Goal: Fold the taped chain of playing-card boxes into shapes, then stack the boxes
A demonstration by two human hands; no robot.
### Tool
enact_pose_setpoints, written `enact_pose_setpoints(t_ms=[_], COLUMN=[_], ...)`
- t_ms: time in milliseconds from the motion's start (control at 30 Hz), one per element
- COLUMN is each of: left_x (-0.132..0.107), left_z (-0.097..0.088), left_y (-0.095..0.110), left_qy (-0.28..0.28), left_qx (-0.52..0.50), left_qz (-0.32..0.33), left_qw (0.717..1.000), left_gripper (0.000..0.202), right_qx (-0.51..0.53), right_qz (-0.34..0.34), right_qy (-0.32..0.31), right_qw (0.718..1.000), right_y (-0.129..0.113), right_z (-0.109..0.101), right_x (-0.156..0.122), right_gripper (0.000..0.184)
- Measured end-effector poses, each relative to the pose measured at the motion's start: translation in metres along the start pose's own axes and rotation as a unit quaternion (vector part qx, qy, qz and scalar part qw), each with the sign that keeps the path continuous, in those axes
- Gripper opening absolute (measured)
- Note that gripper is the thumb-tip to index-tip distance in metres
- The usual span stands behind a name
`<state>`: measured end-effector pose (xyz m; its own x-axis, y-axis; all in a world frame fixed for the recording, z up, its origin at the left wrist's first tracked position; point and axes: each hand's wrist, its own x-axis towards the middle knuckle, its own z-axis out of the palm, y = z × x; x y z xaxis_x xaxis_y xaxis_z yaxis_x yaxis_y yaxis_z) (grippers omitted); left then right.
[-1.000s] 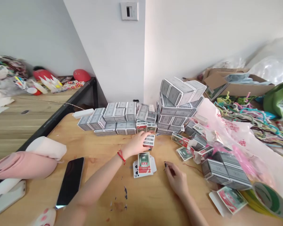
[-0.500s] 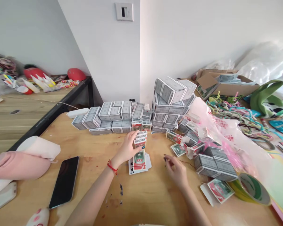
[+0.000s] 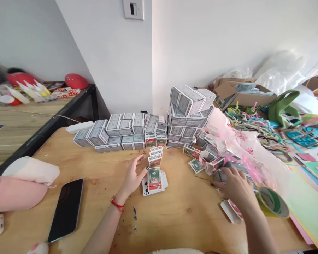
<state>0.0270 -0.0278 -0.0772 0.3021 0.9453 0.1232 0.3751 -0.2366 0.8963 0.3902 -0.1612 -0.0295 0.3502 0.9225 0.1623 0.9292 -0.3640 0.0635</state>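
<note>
My left hand (image 3: 134,176) is open, fingers apart, just left of a short row of upright red-and-white playing card boxes (image 3: 155,161). Its thumb tip is by the top edge of a green-and-red card box (image 3: 154,179), which lies on loose playing cards (image 3: 145,191), a ten of spades showing. My right hand (image 3: 235,187) reaches over a block of grey-patterned card boxes (image 3: 237,165), fingers spread and partly covering it. Below that hand, an opened card box (image 3: 231,211) with its white flap out is partly hidden by the wrist.
Grey card boxes are stacked along the back (image 3: 125,127) and in a taller pile (image 3: 187,116). A tape roll (image 3: 274,201) and pink plastic bag (image 3: 243,141) are at right. A black phone (image 3: 66,210) and pink cap (image 3: 16,188) lie at left.
My right hand has moved right, from the bare tabletop to over the grey card boxes. My left hand has drawn back slightly from the upright boxes. The view has shifted rightward.
</note>
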Motion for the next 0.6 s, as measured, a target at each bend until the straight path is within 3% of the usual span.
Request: enact_pose_setpoints(t_ms=[100,233,333,400,500,567,600], left_x=[-0.004,-0.010,-0.017,-0.024,-0.038,-0.047,-0.052], left_z=[-0.008,-0.012,-0.017,-0.024,-0.036,-0.041,-0.041], left_y=[-0.003,0.003,0.012,0.019,0.032,0.045,0.052], left_qy=[-0.002,-0.015,-0.022,-0.016,-0.006,-0.020,-0.038], left_qx=[-0.011,0.005,0.025,0.039,0.048,0.026,0.007], left_qz=[-0.015,-0.023,-0.016,-0.018,-0.025,-0.030,-0.031], left_qw=[1.000,1.000,0.999,0.999,0.999,0.999,0.999], left_gripper=[0.045,0.032,0.021,0.019,0.019,0.019,0.019], right_qx=[-0.041,-0.021,0.011,0.045,0.135,0.225,0.274], right_qz=[-0.007,-0.066,-0.097,-0.103,-0.061,-0.012,-0.022], right_qy=[-0.050,-0.037,-0.017,0.013,0.041,0.031,0.005], right_qw=[0.998,0.997,0.995,0.994,0.988,0.974,0.961], right_y=[0.027,0.041,0.042,0.041,0.033,0.021,0.011], right_z=[0.007,0.023,0.025,0.016,-0.010,-0.030,-0.040], right_x=[-0.010,0.001,0.009,0.008,-0.004,-0.014,-0.018], right_gripper=[0.046,0.052,0.044,0.041,0.054,0.064,0.065])
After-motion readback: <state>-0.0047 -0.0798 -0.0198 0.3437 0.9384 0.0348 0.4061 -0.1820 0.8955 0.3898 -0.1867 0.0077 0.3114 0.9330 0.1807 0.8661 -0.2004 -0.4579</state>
